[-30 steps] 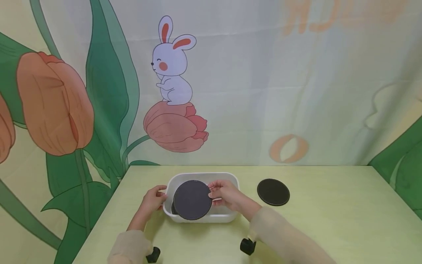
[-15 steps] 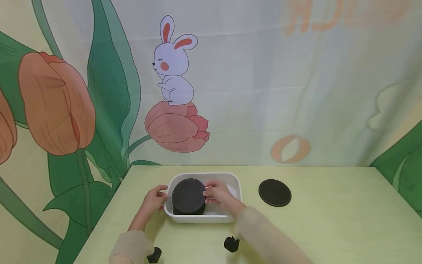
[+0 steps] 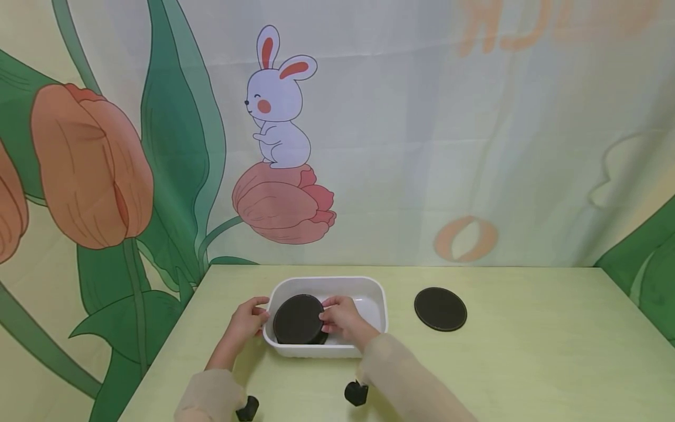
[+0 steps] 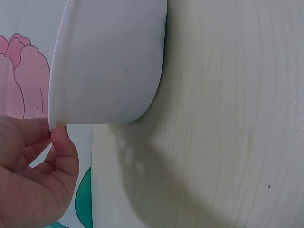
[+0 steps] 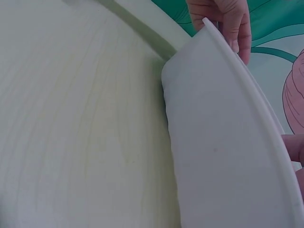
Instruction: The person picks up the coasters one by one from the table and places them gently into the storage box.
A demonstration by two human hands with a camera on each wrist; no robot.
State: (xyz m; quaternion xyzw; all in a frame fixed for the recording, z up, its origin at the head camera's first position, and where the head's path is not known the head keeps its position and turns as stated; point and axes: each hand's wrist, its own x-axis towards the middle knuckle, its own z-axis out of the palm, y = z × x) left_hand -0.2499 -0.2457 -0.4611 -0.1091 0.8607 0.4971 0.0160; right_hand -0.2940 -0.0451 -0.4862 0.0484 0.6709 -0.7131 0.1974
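Note:
A white plastic tub [image 3: 375, 296] stands on the pale green table. My left hand [image 3: 257, 312] grips the tub's left rim, its thumb and fingers [image 4: 61, 142] pinching the edge of the tub wall [image 4: 109, 61]. My right hand [image 3: 328, 316] reaches into the tub and pinches the right edge of a round black disc [image 3: 297, 318]. The disc lies low and tilted in the tub's left half, over another dark disc whose edge [image 3: 319, 339] just shows beneath it. In the right wrist view only the tub's outer wall [image 5: 223, 156] and the left hand's fingers [image 5: 228, 26] show.
Another round black disc [image 3: 440, 309] lies flat on the table to the right of the tub. Small black wrist mounts [image 3: 355, 392] sit near the front edge. A printed curtain with a rabbit and tulips hangs behind the table's far edge [image 3: 401, 266].
My right hand has lowered the black disc from above the tub's front rim down into the tub and to the left. The left hand has stayed on the rim.

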